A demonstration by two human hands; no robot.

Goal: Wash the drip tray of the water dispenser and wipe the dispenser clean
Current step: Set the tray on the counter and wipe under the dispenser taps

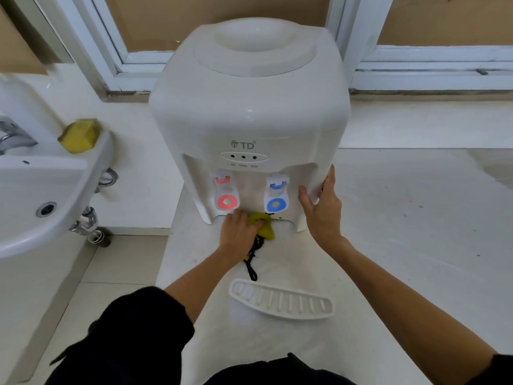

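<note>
A white-framed window (433,68) runs along the far wall, a white sink (41,190) (chrome tap (14,137) at its left edge) stands left, over pale floor tiles (91,276).

the white water dispenser (249,112) stands upright on a pale counter (402,232); its slotted white drip tray (280,302) lies detached just before it, a yellow cloth (263,225) bunched in the tray recess.

Washroom: wall basin (41,190), faucet (14,137), tiled floor (91,273).
</note>
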